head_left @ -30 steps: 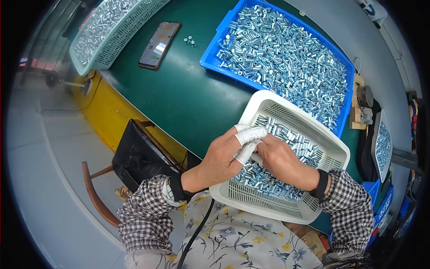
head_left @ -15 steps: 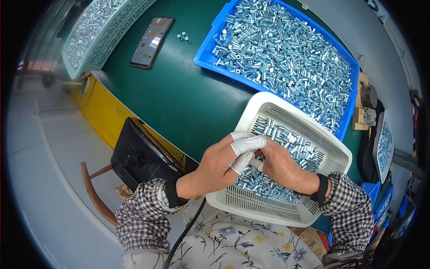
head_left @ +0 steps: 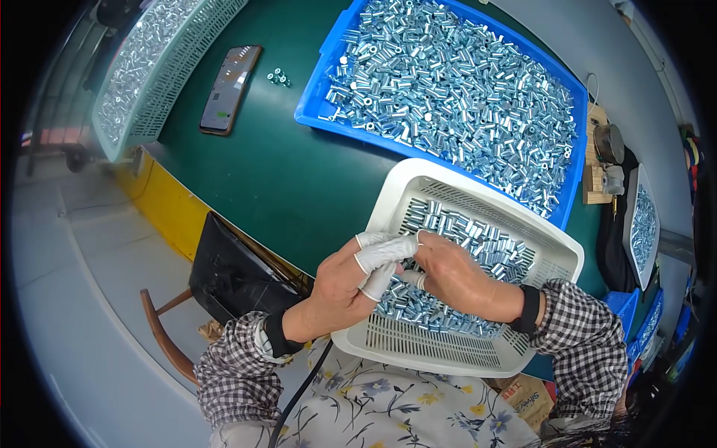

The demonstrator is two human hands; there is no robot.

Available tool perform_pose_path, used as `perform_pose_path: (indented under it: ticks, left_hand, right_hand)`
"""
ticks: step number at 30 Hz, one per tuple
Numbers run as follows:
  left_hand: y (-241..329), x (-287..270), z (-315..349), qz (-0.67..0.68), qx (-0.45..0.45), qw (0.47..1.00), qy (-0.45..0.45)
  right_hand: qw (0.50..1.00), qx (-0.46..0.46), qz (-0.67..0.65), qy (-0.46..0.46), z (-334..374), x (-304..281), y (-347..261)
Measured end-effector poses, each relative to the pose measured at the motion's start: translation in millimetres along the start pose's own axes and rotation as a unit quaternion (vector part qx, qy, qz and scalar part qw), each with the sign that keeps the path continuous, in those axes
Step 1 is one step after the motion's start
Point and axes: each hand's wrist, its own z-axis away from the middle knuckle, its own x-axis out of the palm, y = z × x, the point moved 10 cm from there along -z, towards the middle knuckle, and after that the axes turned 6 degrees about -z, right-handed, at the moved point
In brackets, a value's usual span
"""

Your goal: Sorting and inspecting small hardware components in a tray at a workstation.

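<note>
if something small is lying in the pinch, it could be slipping free, since the white finger cots (head_left: 382,254) on the left hand (head_left: 340,287) may be sliding on smooth metal. a piece falling by the left short edge of the white basket (head_left: 441,349) could be missing the rim and landing beyond the near edge of the worktop (head_left: 246,183). the basket seems to be jutting past that edge, so a leaning wrist could be tipping it.

the silver metal cylinders (head_left: 489,252) are lying in the basket, below the right hand (head_left: 457,278) and to the right of the left, which is crossing the left rim. both hands' bent fingers are meeting above the basket's left end; they are hiding their tips, so i cannot tell whether either is gripping a cylinder.
</note>
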Motion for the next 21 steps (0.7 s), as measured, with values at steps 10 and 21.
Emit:
perform_pose_path:
  ticks: [10,21]
  left_hand:
    - [1.8,-0.8,-1.1,-0.030,0.005,0.999,0.016]
    - [1.0,-0.8,0.2,-0.006,0.010,1.000,0.010]
  right_hand:
    - [0.993,-0.084,0.085,0.022,-7.0,3.5,-23.1]
    - [0.945,-0.027,0.196,0.259,16.1,-159.9,-41.0]
